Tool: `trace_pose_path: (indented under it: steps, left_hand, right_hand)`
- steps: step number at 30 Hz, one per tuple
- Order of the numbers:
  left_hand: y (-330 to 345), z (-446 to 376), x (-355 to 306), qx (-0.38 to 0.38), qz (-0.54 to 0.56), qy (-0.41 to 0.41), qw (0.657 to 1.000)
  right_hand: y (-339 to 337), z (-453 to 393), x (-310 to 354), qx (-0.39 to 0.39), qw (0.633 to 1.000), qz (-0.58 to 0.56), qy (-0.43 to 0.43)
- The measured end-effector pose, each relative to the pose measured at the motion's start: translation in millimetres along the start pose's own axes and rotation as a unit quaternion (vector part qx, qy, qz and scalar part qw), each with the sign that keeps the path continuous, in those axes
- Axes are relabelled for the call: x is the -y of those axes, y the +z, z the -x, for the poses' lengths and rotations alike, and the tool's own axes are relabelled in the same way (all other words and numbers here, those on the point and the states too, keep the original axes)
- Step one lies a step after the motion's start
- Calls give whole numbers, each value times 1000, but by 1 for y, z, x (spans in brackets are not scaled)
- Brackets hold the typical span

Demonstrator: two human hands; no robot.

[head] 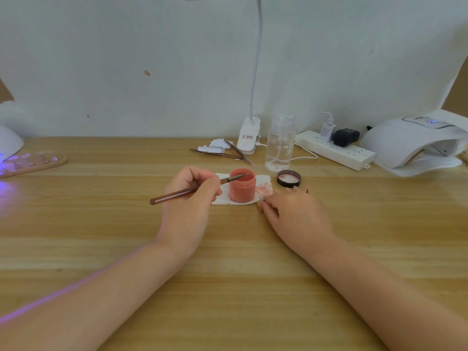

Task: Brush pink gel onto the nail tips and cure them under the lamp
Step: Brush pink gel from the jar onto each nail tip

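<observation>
left hand [188, 196] gripping brush [192, 190], tip in gel jar [242, 185]

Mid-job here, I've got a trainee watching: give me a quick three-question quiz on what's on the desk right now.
1. True or false: the pink gel jar has its lid on.
2. Which hand has the brush in its grip? A) left hand B) right hand
3. What does the jar stand on?

Key: 1. False; the black lid lies on the table to the jar's right. 2. A, with the tip at the jar's mouth. 3. A white tissue stained pink.
</observation>
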State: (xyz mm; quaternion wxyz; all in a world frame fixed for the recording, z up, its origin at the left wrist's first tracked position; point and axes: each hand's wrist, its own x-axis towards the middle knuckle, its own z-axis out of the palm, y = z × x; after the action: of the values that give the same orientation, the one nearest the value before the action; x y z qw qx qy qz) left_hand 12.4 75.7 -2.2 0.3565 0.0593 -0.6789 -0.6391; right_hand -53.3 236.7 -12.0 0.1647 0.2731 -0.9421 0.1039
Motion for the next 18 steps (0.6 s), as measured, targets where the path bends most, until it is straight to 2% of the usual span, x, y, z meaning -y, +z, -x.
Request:
trace_pose_path:
  steps: [3,6,9,13,18]
  left_hand:
    - [0,1,-1,4,0,1,1000]
    - [-1,3,-6,24,-14,36,999]
    - [-2,9,-10,74,-55,91,992]
    - [-1,17,-11,118,-117,157,973]
    - [0,20,-11,127,-165,213,955]
  right_hand:
    - [1,1,-2,-24,999,-23,-16]
    - [1,4,-3,-100,988,-112,-26]
    - [-2,7,-3,-165,962,-215,-10]
    - [-3,4,-4,-155,927,-339,36]
    - [0,3,-2,-140,911,-387,25]
